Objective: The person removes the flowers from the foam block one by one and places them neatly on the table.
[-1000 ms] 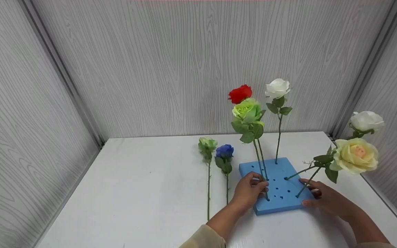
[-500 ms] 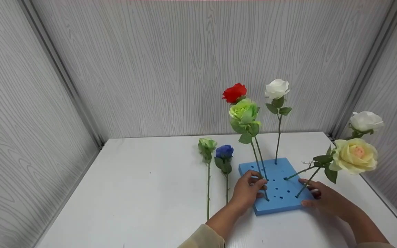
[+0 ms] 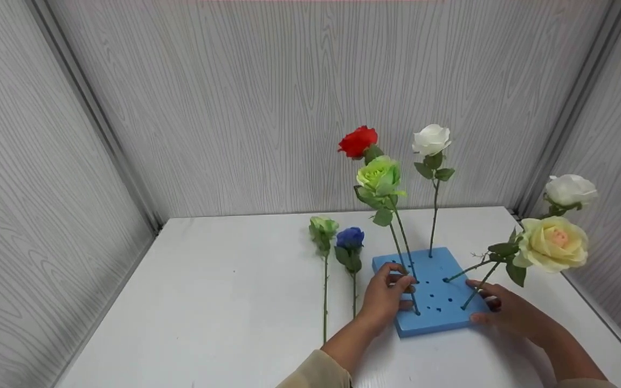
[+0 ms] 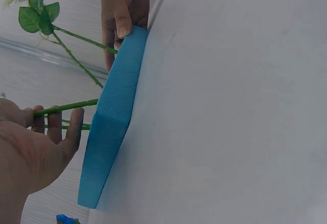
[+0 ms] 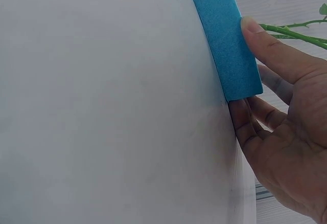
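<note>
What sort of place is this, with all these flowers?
Likely an enclosed booth or workstation: grey wood-grain panels rise on three sides of a plain white tabletop, where a blue rectangular block with holes holds multicoloured long-stemmed roses.

Blue block (image 3: 432, 324) matt, foam-like; tabletop (image 3: 224, 302) smooth, faintly glossy; back wall (image 3: 235, 108) wood-grained.

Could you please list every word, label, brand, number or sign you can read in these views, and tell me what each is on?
There are none: no readable text in any view.
The blue block shows only holes and plain sides, and I see no tags on the flowers.
The white table has a few small dark specks, and the back panel only a wood-grain pattern, not lettering.
</note>
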The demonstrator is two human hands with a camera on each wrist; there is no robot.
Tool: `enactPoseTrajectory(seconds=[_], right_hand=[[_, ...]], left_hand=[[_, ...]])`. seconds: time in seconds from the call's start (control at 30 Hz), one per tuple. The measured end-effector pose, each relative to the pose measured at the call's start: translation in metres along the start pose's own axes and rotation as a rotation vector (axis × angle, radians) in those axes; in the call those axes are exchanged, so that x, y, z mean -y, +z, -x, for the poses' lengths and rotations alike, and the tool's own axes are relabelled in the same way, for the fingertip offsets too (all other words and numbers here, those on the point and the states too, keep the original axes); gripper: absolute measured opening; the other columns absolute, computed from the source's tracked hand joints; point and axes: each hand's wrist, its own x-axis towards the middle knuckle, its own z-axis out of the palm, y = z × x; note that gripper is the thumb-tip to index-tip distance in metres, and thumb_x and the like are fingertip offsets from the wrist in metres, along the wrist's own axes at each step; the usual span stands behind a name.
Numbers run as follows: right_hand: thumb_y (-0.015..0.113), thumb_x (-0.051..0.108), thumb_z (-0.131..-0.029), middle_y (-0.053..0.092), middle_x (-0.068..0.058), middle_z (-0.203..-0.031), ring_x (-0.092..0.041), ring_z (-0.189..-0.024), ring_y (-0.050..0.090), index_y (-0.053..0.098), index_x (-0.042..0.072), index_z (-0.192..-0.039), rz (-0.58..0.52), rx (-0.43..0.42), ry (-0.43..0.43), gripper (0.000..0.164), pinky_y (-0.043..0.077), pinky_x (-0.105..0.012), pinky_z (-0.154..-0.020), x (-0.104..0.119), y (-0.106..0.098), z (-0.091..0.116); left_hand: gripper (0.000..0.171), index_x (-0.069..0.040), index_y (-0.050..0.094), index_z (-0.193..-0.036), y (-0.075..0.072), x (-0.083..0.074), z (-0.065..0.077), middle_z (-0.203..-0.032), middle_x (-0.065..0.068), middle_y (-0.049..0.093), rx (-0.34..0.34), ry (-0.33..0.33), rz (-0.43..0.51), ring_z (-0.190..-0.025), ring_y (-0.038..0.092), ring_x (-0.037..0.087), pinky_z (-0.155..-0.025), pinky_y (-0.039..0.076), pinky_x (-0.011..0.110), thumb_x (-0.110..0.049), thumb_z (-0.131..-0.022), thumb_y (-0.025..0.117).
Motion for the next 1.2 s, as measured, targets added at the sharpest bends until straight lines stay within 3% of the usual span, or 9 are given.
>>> enactPoseTrajectory(seconds=[0.1,0.27,0.47,0.7,0.93,1.2], right_hand=[[0.079,0.05,-0.097,0.053,-0.031,-0.153,-0.047,-0.136,0.057,0.031,0.013,-0.171,0.007,0.003,0.009,0.096,0.049,-0.066,-0.113,0.0,0.0,-0.001],[0.08,0.053,-0.095,0.052,-0.031,-0.153,-0.048,-0.136,0.056,0.03,0.015,-0.172,0.015,0.007,0.029,0.099,0.049,-0.069,-0.114,-0.001,-0.001,-0.002],[0.081,0.046,-0.097,0.052,-0.032,-0.153,-0.044,-0.134,0.058,0.03,0.011,-0.171,-0.02,0.002,0.009,0.097,0.052,-0.058,-0.109,-0.002,-0.001,-0.002],[0.081,0.048,-0.096,0.05,-0.034,-0.154,-0.045,-0.134,0.057,0.028,0.009,-0.171,-0.014,0.008,0.033,0.1,0.054,-0.056,-0.109,-0.001,-0.001,-0.004],[0.082,0.047,-0.096,0.051,-0.033,-0.153,-0.042,-0.131,0.058,0.029,0.009,-0.171,-0.016,0.002,0.032,0.1,0.054,-0.053,-0.107,-0.001,-0.001,-0.003],[0.081,0.045,-0.097,0.052,-0.033,-0.152,-0.041,-0.131,0.059,0.029,0.009,-0.171,-0.018,0.001,0.013,0.097,0.053,-0.053,-0.107,-0.001,-0.001,-0.002]], left_hand=[[0.014,-0.019,0.064,-0.124,-0.001,-0.002,0.0,-0.119,0.011,0.072,-0.006,0.009,0.017,-0.103,0.074,0.018,-0.089,0.068,0.043,-0.02,-0.11,0.065],[0.021,-0.012,0.063,-0.131,-0.005,-0.003,-0.002,-0.123,0.017,0.071,0.017,0.016,0.083,-0.107,0.073,0.028,-0.088,0.069,0.046,-0.017,-0.111,0.063],[0.022,-0.011,0.063,-0.132,-0.011,-0.003,-0.003,-0.125,0.019,0.07,0.048,0.022,0.126,-0.109,0.073,0.033,-0.084,0.069,0.045,-0.016,-0.111,0.062],[0.023,-0.01,0.064,-0.133,-0.017,-0.003,-0.005,-0.125,0.022,0.07,0.052,0.028,0.126,-0.102,0.074,0.026,-0.078,0.069,0.038,-0.017,-0.111,0.063],[0.019,-0.017,0.068,-0.128,-0.022,-0.007,-0.006,-0.124,0.019,0.072,0.007,0.021,0.083,-0.105,0.075,0.029,-0.075,0.069,0.036,-0.017,-0.11,0.064],[0.02,-0.017,0.071,-0.128,-0.028,-0.008,-0.004,-0.127,0.018,0.073,-0.013,-0.014,0.083,-0.098,0.072,0.018,-0.075,0.068,0.035,-0.016,-0.108,0.067]])
